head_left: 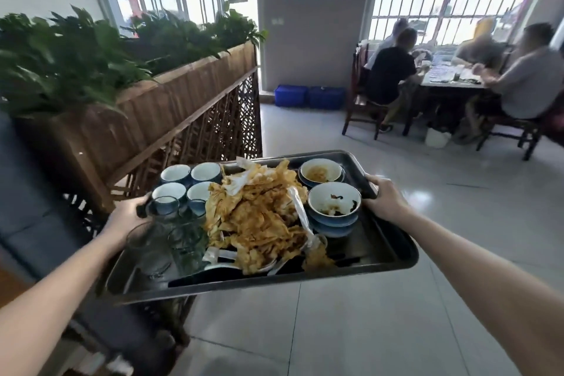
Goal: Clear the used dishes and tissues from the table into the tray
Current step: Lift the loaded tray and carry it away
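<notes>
The left hand (131,214) curls round the left rim of a dark rectangular metal tray (378,241), which is held up over the pale tiled floor (335,330). On the tray sit four small blue cups with white insides (175,174), at least two clear glass tumblers (186,246), one central heap of orange-stained tissues (259,220) and two dirty blue bowls with white insides (334,201). The right hand (386,200) grips the right rim.
</notes>
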